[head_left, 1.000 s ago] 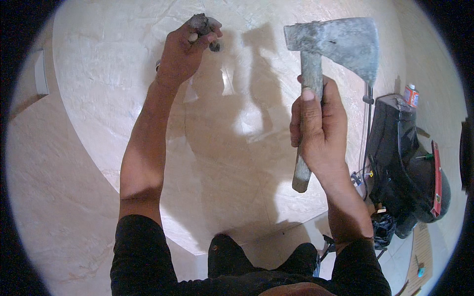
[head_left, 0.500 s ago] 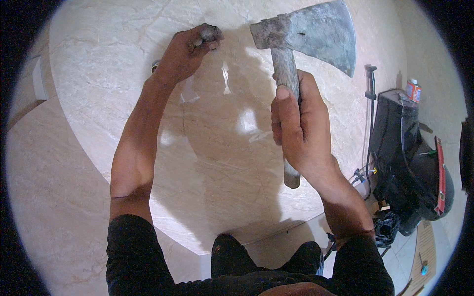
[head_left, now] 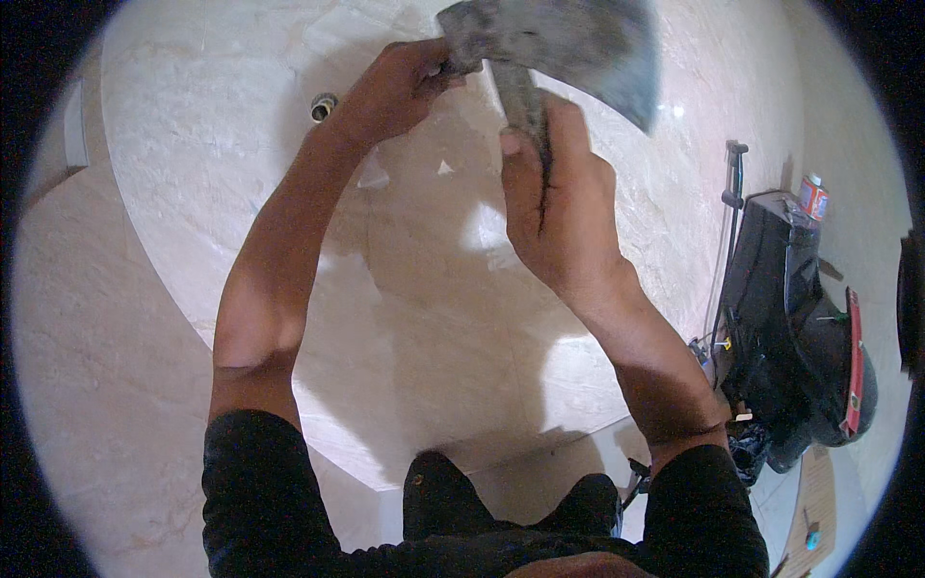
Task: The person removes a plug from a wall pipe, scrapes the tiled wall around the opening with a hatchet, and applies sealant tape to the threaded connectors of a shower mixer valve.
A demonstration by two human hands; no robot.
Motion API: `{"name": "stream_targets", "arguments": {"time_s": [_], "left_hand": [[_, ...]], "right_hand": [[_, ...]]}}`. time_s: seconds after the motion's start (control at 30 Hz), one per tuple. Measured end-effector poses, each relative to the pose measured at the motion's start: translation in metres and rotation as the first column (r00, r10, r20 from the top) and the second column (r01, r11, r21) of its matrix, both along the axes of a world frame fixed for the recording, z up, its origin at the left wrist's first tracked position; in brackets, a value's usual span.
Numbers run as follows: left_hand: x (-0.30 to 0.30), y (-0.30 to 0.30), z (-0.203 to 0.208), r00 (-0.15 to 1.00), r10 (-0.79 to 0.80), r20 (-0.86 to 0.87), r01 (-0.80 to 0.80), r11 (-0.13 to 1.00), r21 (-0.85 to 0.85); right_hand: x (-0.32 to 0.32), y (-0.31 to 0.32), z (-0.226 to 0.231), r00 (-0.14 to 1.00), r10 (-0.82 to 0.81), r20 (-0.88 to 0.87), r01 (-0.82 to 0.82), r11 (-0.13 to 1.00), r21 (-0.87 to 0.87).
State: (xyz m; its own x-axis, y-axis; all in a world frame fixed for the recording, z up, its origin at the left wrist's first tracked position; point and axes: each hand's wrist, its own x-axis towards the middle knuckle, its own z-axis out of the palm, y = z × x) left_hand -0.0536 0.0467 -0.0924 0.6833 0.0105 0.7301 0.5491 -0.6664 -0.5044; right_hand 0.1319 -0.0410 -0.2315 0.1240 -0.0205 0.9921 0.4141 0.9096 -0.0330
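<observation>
Axe [head_left: 568,50] is held by the right hand [head_left: 567,217]; the left hand [head_left: 393,91] curls near its head, contents unclear.

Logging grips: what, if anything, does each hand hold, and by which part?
The right hand holds the hatchet by its wooden handle. Whether the left hand holds anything cannot be told.

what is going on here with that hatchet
A person's right hand grips a hatchet by its wooden handle, head up, before a marbled surface. The left hand is curled beside the head's blunt end; whether it touches that or holds anything is unclear. A round fitting shows near the left wrist. Off to the right stands a black toilet.
</observation>
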Motion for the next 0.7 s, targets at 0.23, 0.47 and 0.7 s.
{"name": "stream_targets", "arguments": {"time_s": [0.23, 0.47, 0.7], "left_hand": [[0.002, -0.013, 0.0, 0.96, 0.274, 0.057, -0.262, 0.951, -0.163], [-0.004, 0.008, -0.003, 0.944, -0.127, 0.304, 0.191, 0.962, -0.193], [-0.003, 0.008, -0.012, 0.979, -0.054, 0.198, 0.067, 0.996, -0.06]], "right_hand": [[0.011, -0.02, 0.01, 0.995, 0.09, 0.046, -0.075, 0.965, -0.251], [0.033, -0.03, 0.003, 0.97, 0.234, -0.06, -0.241, 0.93, -0.276], [0.034, -0.025, -0.018, 0.954, 0.277, -0.113, -0.299, 0.898, -0.323]]}}
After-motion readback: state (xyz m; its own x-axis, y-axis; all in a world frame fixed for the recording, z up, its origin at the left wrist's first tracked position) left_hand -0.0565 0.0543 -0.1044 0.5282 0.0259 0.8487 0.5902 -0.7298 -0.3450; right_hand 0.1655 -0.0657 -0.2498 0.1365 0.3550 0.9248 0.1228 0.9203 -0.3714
